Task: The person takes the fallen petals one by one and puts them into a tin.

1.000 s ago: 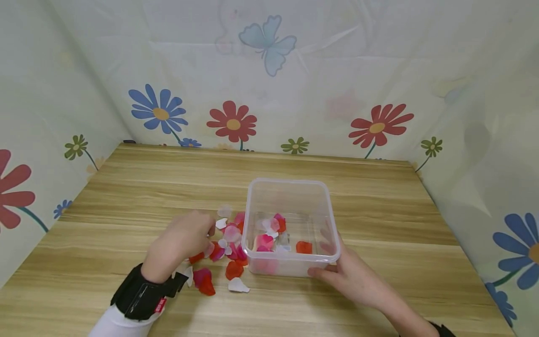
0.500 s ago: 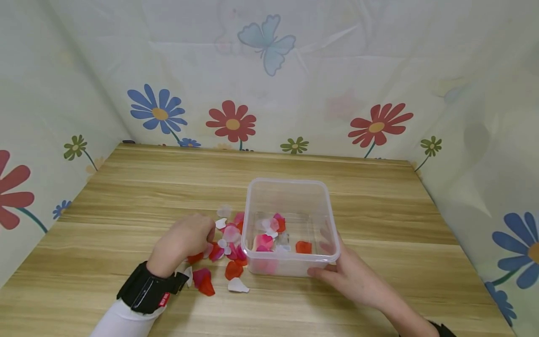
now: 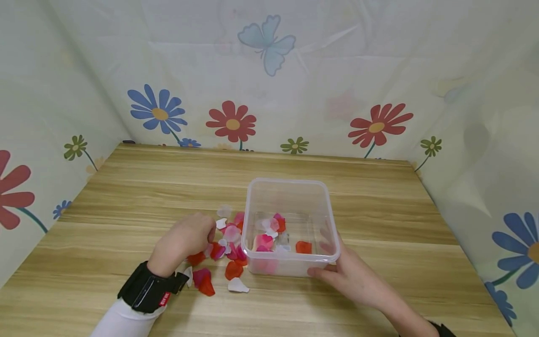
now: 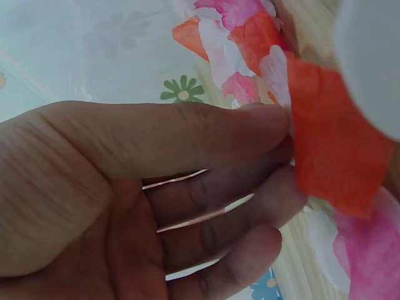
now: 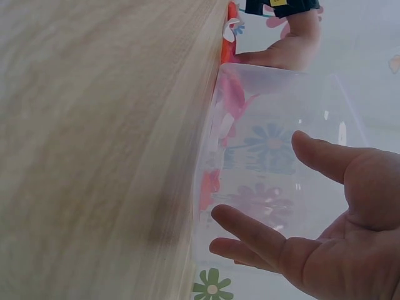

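Flowered cloth is hanging on three sides around the wooden table (image 3: 126, 187), and I am counting on it three red flowers, three blue ones, three small green ones and one pale blue butterfly; some are cut by the frame. One clear plastic box (image 3: 290, 224) is standing near the middle of the table, a little toward the front edge. Inside it about six petals (image 3: 269, 231) are lying, pink, white and orange-red; the exact number I cannot tell through the plastic.

Just beside the left wall of the box a loose pile of petals (image 3: 225, 255) is lying on the wood, roughly a dozen pieces, overlapping too much for a sure count.

My left hand (image 3: 183, 241) is resting at the left side of this pile, and its thumb and fingers are pinching one orange-red petal (image 4: 334, 147) by the edge.

My right hand (image 3: 349, 274) is touching the front right corner of the box with spread, relaxed fingers (image 5: 253, 231), the palm lying against the wall, not clenching it.
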A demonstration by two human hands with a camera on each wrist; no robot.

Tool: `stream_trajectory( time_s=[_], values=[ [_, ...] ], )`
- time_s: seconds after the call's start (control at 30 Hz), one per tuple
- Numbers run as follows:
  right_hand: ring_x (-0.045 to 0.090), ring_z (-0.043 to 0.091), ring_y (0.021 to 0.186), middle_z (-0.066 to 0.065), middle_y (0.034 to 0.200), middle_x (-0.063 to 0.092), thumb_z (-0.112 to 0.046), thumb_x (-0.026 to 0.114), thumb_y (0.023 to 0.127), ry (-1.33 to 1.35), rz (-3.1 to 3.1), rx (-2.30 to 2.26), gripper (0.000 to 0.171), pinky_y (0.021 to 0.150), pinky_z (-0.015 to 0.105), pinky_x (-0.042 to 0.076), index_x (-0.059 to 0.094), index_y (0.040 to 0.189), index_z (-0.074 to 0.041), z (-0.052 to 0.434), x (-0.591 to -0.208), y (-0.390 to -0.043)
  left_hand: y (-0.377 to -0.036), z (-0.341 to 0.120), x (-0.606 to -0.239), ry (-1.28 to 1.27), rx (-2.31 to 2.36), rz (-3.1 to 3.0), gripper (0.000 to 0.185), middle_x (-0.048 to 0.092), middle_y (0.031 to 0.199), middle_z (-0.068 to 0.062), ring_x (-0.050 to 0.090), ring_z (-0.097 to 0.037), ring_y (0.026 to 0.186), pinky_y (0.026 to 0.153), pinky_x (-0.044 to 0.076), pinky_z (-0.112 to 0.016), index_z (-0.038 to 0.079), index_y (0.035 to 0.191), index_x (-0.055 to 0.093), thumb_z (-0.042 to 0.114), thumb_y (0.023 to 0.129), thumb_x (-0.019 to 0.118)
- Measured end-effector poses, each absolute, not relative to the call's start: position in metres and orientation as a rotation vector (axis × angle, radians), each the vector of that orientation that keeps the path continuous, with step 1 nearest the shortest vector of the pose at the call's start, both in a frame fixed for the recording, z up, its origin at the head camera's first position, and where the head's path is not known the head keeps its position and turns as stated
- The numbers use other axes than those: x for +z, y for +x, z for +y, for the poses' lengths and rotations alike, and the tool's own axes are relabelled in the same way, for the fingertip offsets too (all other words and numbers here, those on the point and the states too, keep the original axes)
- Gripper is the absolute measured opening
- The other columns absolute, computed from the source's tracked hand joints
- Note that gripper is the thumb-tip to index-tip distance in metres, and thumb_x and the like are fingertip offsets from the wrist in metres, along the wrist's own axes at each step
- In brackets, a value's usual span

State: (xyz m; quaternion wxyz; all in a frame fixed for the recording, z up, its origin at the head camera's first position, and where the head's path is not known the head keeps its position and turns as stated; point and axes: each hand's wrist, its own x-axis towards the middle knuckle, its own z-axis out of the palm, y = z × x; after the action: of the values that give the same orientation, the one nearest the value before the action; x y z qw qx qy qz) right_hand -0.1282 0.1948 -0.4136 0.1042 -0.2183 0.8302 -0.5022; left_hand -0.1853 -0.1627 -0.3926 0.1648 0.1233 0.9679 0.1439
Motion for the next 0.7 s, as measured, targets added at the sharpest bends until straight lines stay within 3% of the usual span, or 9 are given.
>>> stream_trajectory(
  time_s=[0.3, 0.7],
  values=[
    [0.060, 0.032, 0.122, 0.021, 0.152, 0.046, -0.007, 0.080, 0.090, -0.648, 2.439, -1.484, 0.102, 0.093, 0.032, 0.053, 0.010, 0.163, -0.020, 0.1950, -0.4137, -0.1284, -0.1830, -0.1629, -0.3883, 0.289, 0.430, 2.711, 0.024, 0.056, 0.069, -0.006, 0.053, -0.022, 0.063, 0.057, 0.046, -0.032, 0.008, 0.078, 0.061, 0.005, 0.082, 0.084],
    [0.061, 0.028, 0.121, 0.018, 0.151, 0.046, -0.008, 0.081, 0.089, -0.619, 2.453, -1.459, 0.101, 0.094, 0.032, 0.053, 0.012, 0.162, -0.021, 0.1950, -0.4128, -0.1285, -0.1858, -0.1645, -0.3919, 0.332, 0.454, 2.755, 0.018, 0.055, 0.071, -0.005, 0.053, -0.021, 0.063, 0.056, 0.048, -0.031, 0.006, 0.080, 0.063, -0.003, 0.084, 0.078]
  ],
)
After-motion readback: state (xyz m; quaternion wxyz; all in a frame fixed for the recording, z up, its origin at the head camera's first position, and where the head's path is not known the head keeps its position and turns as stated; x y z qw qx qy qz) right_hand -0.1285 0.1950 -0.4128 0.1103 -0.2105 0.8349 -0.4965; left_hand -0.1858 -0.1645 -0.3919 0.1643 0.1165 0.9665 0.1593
